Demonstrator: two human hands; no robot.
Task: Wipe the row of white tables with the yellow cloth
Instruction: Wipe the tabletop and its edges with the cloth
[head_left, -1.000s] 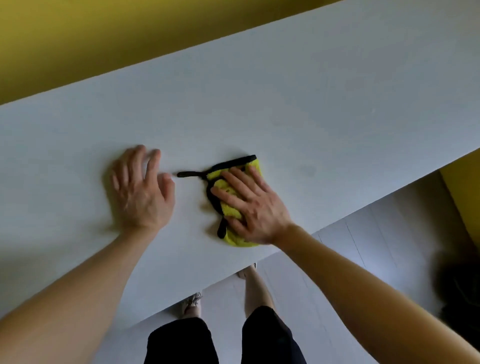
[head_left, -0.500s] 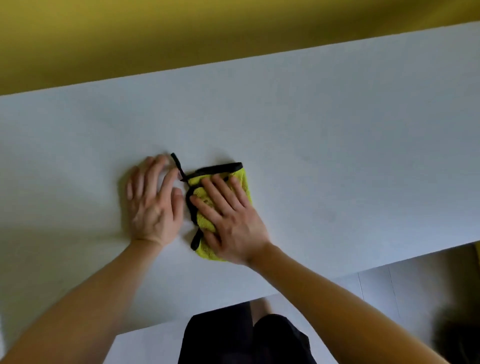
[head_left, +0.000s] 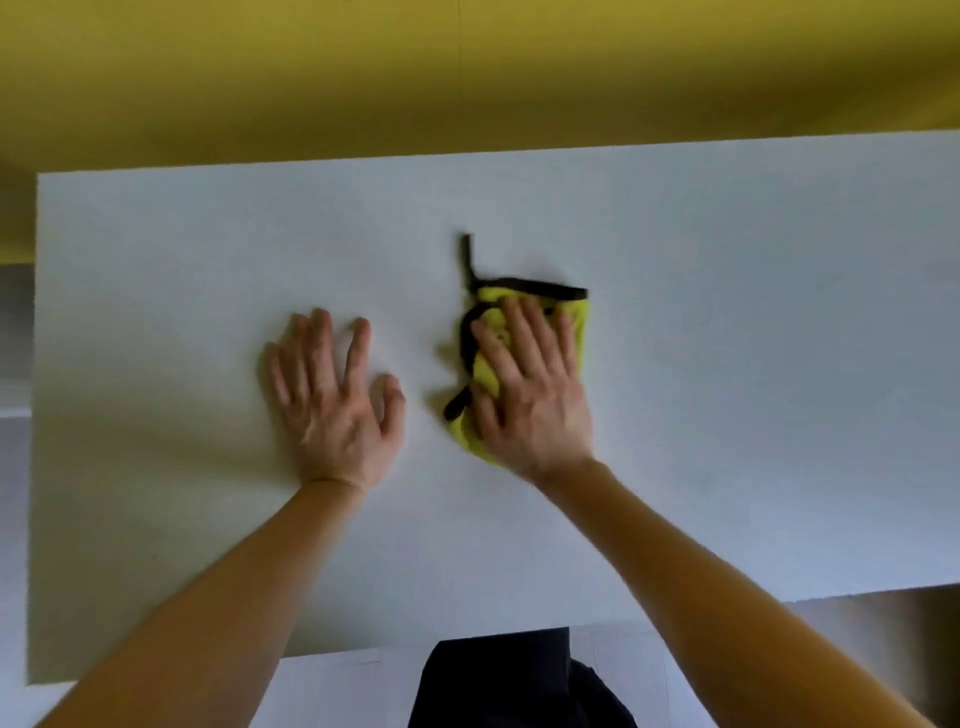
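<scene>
Now, right hand (head_left: 530, 400): we are pressing it flat on the yellow cloth (head_left: 583, 327), fingers straight and a little spread, gripping nothing. The palm's weight, we judge, is what is making the cloth rub rather than skid.
Yellow cloth: it is lying bunched under the right palm and fingers, showing only past the fingertips, beside the thumb and below the heel of the hand. Folded small like this, it is fitting under one hand.
Black trim (head_left: 524, 287): it is running just beyond the fingertips, with a loose strap (head_left: 467, 254) trailing away from the hand toward the yellow wall (head_left: 467, 78).
Left hand (head_left: 332, 400): we are resting it open and flat on the bare top, on the right hand's thumb side and apart from the cloth. It is holding nothing and is probably bracing us as we are leaning over.
White table (head_left: 753, 364): it is stretching well out on the little-finger side of the wiping hand, so we are judging much of this top as yet to be covered.
</scene>
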